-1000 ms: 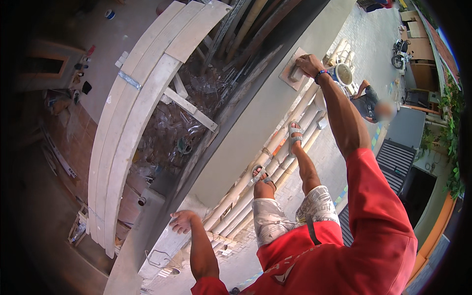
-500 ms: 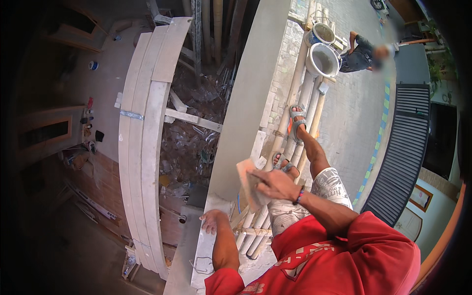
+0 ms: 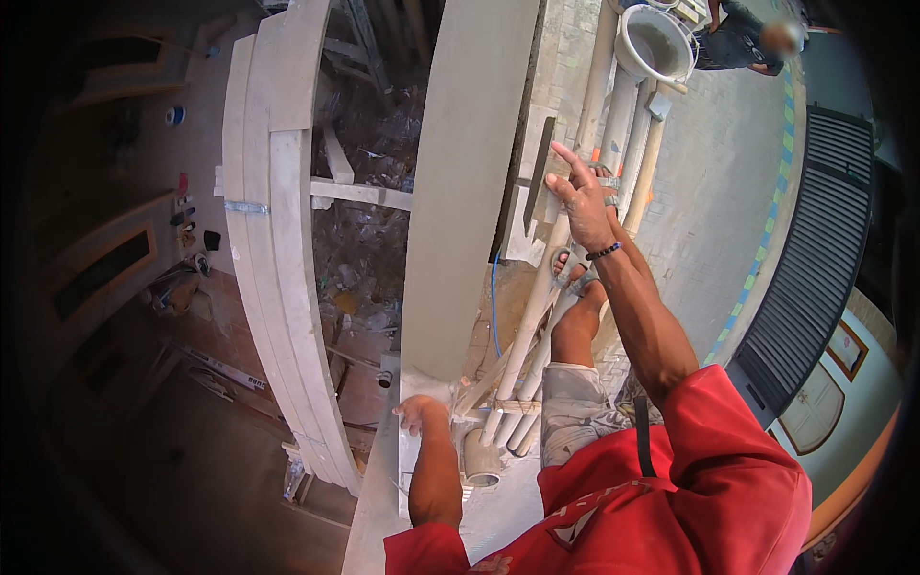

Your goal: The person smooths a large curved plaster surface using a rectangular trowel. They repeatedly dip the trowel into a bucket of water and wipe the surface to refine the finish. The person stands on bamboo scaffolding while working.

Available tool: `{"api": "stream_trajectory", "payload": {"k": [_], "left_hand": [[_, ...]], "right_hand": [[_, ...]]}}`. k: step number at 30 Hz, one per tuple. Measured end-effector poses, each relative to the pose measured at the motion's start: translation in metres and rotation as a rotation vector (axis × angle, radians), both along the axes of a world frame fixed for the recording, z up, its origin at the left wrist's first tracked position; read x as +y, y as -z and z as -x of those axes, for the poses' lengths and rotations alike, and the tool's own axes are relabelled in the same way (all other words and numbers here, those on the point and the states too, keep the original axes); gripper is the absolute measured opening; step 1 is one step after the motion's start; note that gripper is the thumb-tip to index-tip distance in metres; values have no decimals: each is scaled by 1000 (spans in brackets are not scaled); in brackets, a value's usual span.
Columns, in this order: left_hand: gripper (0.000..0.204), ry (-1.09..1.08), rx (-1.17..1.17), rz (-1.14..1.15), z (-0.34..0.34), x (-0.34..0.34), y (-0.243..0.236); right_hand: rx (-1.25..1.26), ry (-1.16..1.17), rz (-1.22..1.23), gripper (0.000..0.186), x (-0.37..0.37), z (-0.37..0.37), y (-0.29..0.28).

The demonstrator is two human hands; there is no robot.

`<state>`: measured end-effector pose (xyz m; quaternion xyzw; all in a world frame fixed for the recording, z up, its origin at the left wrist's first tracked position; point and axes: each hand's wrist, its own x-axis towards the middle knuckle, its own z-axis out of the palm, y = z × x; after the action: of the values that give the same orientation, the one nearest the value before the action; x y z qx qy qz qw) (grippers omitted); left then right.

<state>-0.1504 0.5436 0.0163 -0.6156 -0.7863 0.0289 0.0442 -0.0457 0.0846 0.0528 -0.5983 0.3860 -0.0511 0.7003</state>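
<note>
My right hand (image 3: 583,203) holds a flat plastering float (image 3: 541,177), now seen nearly edge-on. Its index finger stretches along the tool, and the grip is partly hidden behind the hand. The float stands at the right side of a long wall top (image 3: 470,163) coated in smooth grey plaster. My left hand (image 3: 423,414) rests on the near end of this wall, fingers spread over a rough, pale patch. It seems to hold nothing.
Bamboo poles (image 3: 613,120) bear my sandalled feet and a pail (image 3: 655,44) of grey mix. Left of the wall, a gap with debris (image 3: 359,259) lies before a curved pale beam (image 3: 278,240). A person (image 3: 733,38) is at the upper right, near a dark slatted gate (image 3: 815,259).
My right hand has reached farther forward with the float and turned it edge-on. The left hand stays on the wall's near end while the whole view shifts.
</note>
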Motion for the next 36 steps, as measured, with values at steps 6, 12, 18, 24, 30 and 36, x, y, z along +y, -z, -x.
{"api": "stream_trajectory", "payload": {"k": [6,12,18,24,30,36], "left_hand": [[67,-16,-43,23,-9,-15,-11],[68,-15,25,42,-6,-15,-12],[71,19,5,41,-9,-21,-17],[73,24,-55,-41,1,-12,3],[75,65,2,-61,13,-3,17],[75,101,35,-88,6,-10,16]], "right_hand": [[4,-28,-71,55,30,8,7],[-127,35,-79,56,69,21,-1],[45,-49,-92,57,112,37,14],[243,32,-362,48,148,124,18],[63,-182,356,54,17,77,-30],[260,-615,978,48,-16,-80,-109]]}}
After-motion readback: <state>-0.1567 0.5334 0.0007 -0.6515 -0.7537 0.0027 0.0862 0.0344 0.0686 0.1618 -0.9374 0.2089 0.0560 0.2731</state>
